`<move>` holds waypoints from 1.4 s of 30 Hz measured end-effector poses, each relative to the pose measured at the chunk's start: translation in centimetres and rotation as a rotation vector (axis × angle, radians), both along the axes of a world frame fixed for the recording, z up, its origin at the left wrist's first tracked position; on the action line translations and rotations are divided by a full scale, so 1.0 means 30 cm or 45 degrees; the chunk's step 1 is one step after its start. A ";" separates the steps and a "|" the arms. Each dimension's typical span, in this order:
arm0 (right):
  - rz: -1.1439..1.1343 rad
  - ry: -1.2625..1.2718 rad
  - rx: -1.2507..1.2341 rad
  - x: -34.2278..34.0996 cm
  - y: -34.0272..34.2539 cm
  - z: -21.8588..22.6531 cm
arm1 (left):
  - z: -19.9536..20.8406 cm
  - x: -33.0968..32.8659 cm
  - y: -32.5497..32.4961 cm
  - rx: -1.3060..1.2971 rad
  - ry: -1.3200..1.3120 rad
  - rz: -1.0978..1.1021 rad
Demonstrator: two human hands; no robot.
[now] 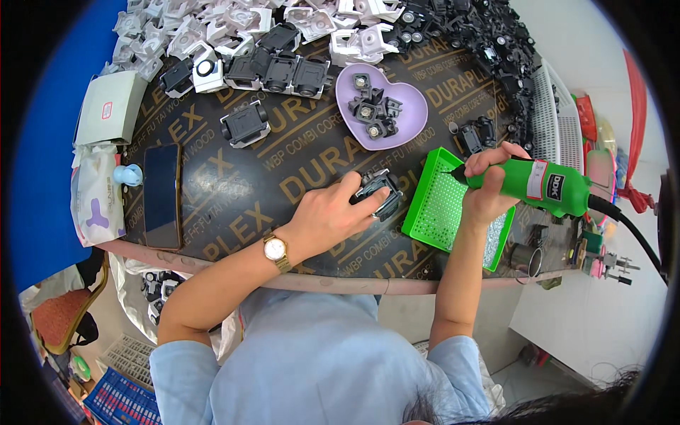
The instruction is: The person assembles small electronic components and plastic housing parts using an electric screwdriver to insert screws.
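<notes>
My left hand (329,216), with a gold watch on its wrist, grips a small black plastic assembly (383,196) against the dark table. In my right hand (484,188) is a green electric screwdriver (542,185), its black cable running off to the right. The tool's dark tip points left, over a green perforated tray (438,195) with small silvery screws (496,237) in its right part. A similar black assembly (244,125) rests on the table further left. Beyond my hands, a purple heart-shaped bowl (416,113) holds several black parts (367,112).
White plastic housings (234,25) and black parts (489,42) are heaped along the far side. Several black assemblies (283,71) stand in a row before them. At left lie a phone (162,195), a white box (108,108) and a tissue pack (95,202). A metal cup (525,259) stands at right.
</notes>
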State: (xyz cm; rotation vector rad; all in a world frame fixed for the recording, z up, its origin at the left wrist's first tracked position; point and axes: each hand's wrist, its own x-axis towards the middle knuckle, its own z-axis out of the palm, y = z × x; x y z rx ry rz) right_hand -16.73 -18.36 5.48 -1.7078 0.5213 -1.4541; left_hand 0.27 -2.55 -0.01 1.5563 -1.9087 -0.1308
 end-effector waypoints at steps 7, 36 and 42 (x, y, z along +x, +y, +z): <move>0.064 -0.127 -0.147 -0.011 0.039 0.079 | -0.006 0.010 0.001 0.061 0.096 -0.020; 0.595 -0.084 0.039 0.160 0.262 0.072 | -0.013 0.000 0.002 0.089 0.167 -0.008; 0.658 -0.098 0.050 0.162 0.270 0.031 | -0.036 -0.016 -0.006 -0.011 0.143 0.029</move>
